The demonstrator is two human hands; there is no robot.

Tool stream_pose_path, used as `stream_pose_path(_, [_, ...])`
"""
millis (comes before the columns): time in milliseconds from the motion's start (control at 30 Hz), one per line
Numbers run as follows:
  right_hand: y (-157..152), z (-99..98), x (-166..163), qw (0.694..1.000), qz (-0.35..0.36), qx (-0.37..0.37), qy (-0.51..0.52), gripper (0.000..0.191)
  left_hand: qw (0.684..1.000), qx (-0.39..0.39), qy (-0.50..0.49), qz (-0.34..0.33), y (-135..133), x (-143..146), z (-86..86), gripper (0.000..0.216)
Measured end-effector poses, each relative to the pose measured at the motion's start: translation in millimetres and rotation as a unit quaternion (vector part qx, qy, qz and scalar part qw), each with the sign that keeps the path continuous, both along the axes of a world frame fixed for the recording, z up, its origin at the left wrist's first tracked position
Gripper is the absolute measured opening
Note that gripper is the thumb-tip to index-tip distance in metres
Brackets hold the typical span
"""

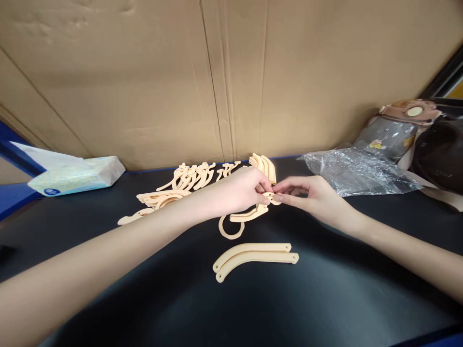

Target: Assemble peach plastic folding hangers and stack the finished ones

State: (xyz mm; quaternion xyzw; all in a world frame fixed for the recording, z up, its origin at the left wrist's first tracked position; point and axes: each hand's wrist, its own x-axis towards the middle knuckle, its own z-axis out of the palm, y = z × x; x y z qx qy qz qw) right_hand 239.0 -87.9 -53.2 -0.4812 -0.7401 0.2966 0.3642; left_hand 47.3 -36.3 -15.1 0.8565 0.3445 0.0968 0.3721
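My left hand (249,189) and my right hand (306,193) meet over the middle of the black table, both pinching a small cream plastic piece with holes (269,195). Its full shape is hidden by my fingers. Just below my left hand lies a short curved cream piece (249,213), partly over or beside a cream ring (232,236). Nearer to me, two long bent cream strips (253,255) with a hole at each end lie side by side. Behind my hands stands a stack of curved cream pieces (266,168).
Piles of cream pieces (191,176) lie behind my left forearm. A tissue pack (79,176) sits at the far left. Crumpled clear plastic (358,171), a grey bottle (388,135) and a dark brown object (439,152) occupy the right. A cardboard wall (144,86) closes the back.
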Motion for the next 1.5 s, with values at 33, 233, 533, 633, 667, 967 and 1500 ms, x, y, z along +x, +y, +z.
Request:
stream_pose_path(33, [1,-0.7,1,1.0,0.005,-0.015,0.006,0.026,1.0,-0.003,-0.008,0.01,1,0,-4.1,0.01])
stream_pose_path(233, [3,-4.7,0,0.998,0.012,-0.057,-0.01,0.028,0.998,-0.016,-0.043,0.053,3,-4,-20.1,0.027])
stream_pose_path(533, [15,-6.2,11,0.992,0.008,-0.123,-0.029,0.024,0.991,0.092,0.001,0.095,-38,-34,-23.9,0.022])
stream_pose_path(633, [19,-7.3,15,0.991,0.021,-0.109,-0.07,0.029,0.969,0.23,0.092,0.018,-48,-46,-27.6,0.027])
stream_pose_path(667, [19,-7.4,15,0.991,0.021,-0.102,-0.083,0.031,0.96,0.256,0.112,-0.003,-50,-49,-29.0,0.029])
stream_pose_path(967, [14,-7.8,11,0.987,0.017,-0.028,-0.154,0.025,0.929,0.344,0.128,-0.033,-51,-62,-41.2,0.047])
stream_pose_path(1500, [20,-13.9,13,0.982,0.007,0.007,-0.191,0.03,0.951,0.289,0.103,-0.024,-50,-63,-42.6,0.046])
